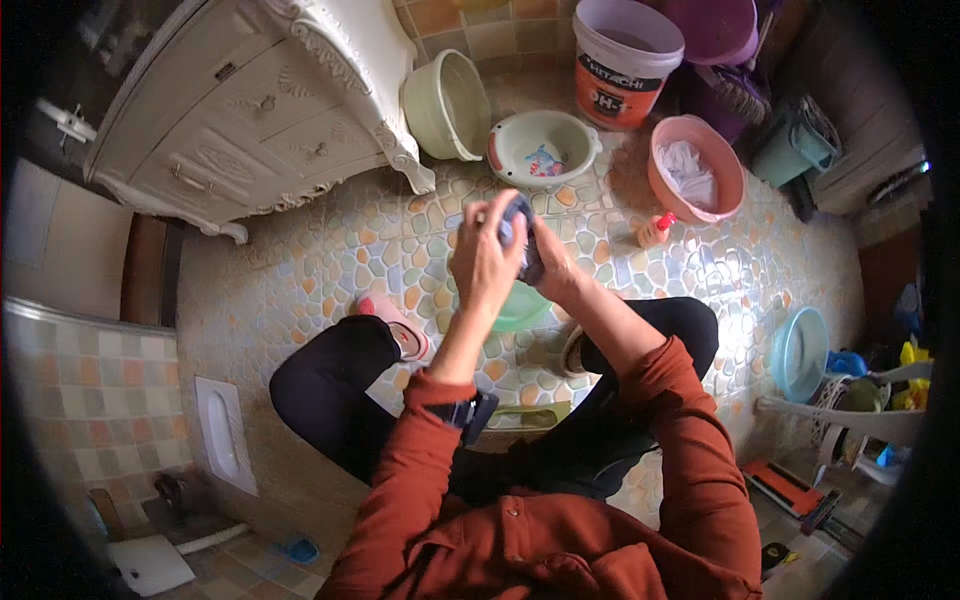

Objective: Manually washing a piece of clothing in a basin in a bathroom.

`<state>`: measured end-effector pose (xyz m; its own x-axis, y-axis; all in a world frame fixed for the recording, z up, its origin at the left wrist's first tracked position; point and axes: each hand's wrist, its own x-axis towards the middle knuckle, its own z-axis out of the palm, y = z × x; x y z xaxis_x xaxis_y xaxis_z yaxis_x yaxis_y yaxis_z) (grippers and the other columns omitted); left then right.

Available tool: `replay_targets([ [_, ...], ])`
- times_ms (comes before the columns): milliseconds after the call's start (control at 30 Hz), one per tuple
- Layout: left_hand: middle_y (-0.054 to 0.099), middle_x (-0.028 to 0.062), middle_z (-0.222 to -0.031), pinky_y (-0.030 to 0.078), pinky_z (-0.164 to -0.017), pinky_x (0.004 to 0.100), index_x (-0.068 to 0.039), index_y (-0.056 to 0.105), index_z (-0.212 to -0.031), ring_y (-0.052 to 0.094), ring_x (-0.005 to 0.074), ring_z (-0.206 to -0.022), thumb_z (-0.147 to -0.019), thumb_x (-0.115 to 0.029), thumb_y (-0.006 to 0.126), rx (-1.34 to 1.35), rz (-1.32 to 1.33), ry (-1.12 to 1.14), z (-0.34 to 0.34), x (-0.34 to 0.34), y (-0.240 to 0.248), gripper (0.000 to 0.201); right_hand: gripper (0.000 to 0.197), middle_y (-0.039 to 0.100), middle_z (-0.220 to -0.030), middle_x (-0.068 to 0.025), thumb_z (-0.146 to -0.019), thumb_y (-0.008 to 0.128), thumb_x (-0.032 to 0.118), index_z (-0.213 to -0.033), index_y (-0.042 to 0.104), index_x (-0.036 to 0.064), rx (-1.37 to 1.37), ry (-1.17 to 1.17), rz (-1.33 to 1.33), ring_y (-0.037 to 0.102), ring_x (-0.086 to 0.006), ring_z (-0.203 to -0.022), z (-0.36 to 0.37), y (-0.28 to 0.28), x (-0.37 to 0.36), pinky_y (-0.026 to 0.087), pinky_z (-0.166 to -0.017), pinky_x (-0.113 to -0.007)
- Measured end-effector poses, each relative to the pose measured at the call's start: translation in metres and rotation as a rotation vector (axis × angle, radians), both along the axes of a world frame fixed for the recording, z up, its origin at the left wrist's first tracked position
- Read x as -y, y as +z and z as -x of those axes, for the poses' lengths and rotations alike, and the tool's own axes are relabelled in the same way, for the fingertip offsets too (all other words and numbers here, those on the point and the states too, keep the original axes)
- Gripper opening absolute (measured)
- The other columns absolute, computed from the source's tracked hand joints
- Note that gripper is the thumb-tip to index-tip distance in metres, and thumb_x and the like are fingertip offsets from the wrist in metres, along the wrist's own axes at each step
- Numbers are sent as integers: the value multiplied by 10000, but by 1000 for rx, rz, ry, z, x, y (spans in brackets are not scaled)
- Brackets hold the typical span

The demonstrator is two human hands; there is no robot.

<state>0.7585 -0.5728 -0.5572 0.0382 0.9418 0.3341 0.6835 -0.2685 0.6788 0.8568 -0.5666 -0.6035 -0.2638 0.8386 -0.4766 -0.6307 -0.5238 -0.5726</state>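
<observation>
Both my hands are raised over the middle of the floor, closed around a small dark grey cloth item (517, 208) with a paler, lilac-grey part showing. Whether it is a sock or another piece is hard to make out. My left hand (482, 252) wraps its left side, fingers bent over the top. On the other side, my right hand (552, 264) grips its lower right part, most of its fingers hidden behind the cloth. Just below them, on the floor between my feet, sits a light green basin (522, 308), partly covered by my arms.
Ahead stand a pale basin (543, 150) with a printed bottom, a tall pale tub (446, 105), a white-and-orange bucket (622, 75) and a pink basin (697, 168) holding white cloth. A red-capped bottle (655, 230) is nearby. An ornate white cabinet (260, 115) fills the left.
</observation>
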Motion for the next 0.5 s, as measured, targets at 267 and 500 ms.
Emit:
replay_targets([
  [267, 580, 136, -703, 430, -571, 407, -49, 553, -761, 573, 324, -625, -858, -321, 594, 160, 22, 71, -2, -12, 3, 291, 299, 621, -786, -25, -930, 417, 401, -905, 580, 152, 13, -22, 46, 608, -184, -681, 11, 0, -6, 506, -608, -337],
  [500, 551, 80, -1019, 484, -803, 393, -137, 608, -975, 555, 276, -959, -814, -294, 644, -111, -163, -145, -20, 20, 27, 227, 105, 540, -744, -9, -861, 525, 211, -815, 516, 117, -752, -60, 7, 505, -163, -606, -7, -18, -20, 483, -619, -308],
])
